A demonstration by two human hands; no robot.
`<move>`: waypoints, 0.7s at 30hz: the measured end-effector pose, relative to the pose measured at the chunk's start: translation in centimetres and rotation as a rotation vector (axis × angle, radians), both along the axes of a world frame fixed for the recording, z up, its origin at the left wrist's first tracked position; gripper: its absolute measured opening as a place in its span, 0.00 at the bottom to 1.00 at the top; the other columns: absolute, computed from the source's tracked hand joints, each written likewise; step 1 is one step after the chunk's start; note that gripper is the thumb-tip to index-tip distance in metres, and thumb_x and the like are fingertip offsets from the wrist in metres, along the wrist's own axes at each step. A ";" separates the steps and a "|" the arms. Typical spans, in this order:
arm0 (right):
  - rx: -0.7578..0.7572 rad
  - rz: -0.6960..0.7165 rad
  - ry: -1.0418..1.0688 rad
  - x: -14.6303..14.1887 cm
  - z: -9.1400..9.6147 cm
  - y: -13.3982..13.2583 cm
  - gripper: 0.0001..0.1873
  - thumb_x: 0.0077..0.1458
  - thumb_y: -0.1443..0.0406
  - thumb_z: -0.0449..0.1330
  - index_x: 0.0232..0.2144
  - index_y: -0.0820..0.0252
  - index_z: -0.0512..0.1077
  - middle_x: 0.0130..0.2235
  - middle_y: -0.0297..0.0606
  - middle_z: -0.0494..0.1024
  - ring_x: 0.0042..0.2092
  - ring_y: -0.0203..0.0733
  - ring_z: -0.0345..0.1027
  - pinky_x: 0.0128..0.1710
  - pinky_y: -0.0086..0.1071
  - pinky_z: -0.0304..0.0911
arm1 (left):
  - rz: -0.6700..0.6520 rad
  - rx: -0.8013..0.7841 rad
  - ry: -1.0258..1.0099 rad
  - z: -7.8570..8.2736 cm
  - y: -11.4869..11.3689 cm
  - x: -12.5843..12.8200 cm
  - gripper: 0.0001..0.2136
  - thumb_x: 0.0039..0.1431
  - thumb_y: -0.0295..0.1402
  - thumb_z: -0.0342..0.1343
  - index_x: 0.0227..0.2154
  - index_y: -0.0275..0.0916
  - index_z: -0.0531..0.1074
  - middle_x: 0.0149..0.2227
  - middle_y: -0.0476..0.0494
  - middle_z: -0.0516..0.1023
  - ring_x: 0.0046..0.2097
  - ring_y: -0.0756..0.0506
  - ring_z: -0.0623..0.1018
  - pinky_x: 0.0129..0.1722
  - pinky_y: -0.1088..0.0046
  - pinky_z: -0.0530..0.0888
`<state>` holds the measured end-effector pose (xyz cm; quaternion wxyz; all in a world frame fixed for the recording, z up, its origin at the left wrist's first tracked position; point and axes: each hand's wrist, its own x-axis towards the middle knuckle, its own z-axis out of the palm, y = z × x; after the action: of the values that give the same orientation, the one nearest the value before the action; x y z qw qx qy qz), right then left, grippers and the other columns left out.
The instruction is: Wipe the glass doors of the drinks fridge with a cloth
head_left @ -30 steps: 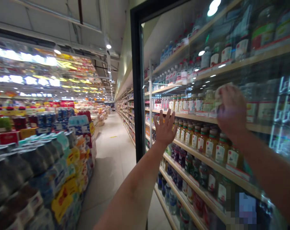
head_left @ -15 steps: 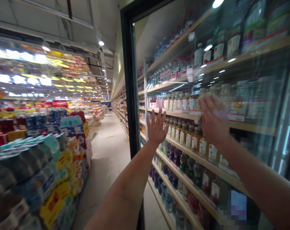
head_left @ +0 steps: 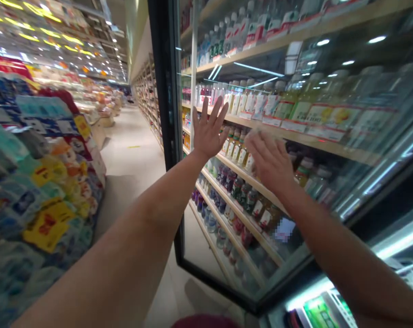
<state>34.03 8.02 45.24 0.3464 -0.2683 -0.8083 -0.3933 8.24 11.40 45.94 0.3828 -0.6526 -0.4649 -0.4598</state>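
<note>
The glass door (head_left: 206, 255) of a fridge, framed in black, stands swung out in front of me. My left hand (head_left: 209, 130) lies against its glass with the fingers spread, holding nothing. To the right and slightly lower, my right hand (head_left: 271, 159) is on the glass too, bent at the wrist, its fingers together and blurred at the tips. Whatever may be under those fingers is hidden. Shelves of bottled drinks (head_left: 240, 150) show in the glass behind both hands, along with reflected ceiling lights.
At lower right, the lit fridge interior (head_left: 315, 310) shows green packs. Stacked shrink-wrapped drinks (head_left: 66, 168) with yellow signs line the left side. A pale floor aisle (head_left: 131, 150) runs off between them and the far shelving (head_left: 148, 86).
My view has tilted down and turned right, bringing the door's bottom edge and the lit interior into sight. My right hand has moved left across the glass, nearer my left hand, which stays spread.
</note>
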 end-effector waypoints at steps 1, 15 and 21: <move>-0.029 0.018 -0.086 -0.3 -0.4 0.0 0.35 0.65 0.68 0.44 0.72 0.49 0.44 0.70 0.38 0.57 0.71 0.50 0.49 0.67 0.55 0.51 | -0.007 -0.005 -0.004 0.0 0.0 0.0 0.31 0.69 0.51 0.36 0.70 0.43 0.52 0.72 0.47 0.48 0.74 0.40 0.37 0.71 0.51 0.32; -0.122 -0.059 -0.126 -1.0 3.3 0.0 0.28 0.69 0.65 0.42 0.69 0.49 0.52 0.72 0.32 0.52 0.73 0.46 0.42 0.71 0.55 0.41 | -0.057 -0.076 0.040 0.2 3.2 -1.3 0.35 0.68 0.57 0.37 0.70 0.42 0.42 0.73 0.63 0.36 0.70 0.51 0.21 0.68 0.58 0.19; 0.119 -0.234 0.268 3.0 9.0 -0.2 0.30 0.71 0.58 0.35 0.69 0.66 0.52 0.71 0.50 0.51 0.72 0.59 0.40 0.67 0.56 0.41 | -0.109 -0.006 0.014 0.2 3.2 -0.9 0.36 0.68 0.57 0.39 0.71 0.42 0.45 0.73 0.54 0.41 0.73 0.41 0.33 0.71 0.51 0.26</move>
<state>37.03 7.80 54.26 0.4181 -0.3894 -0.6937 -0.4386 7.38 14.64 46.16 0.3585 -0.6812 -0.4275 -0.4740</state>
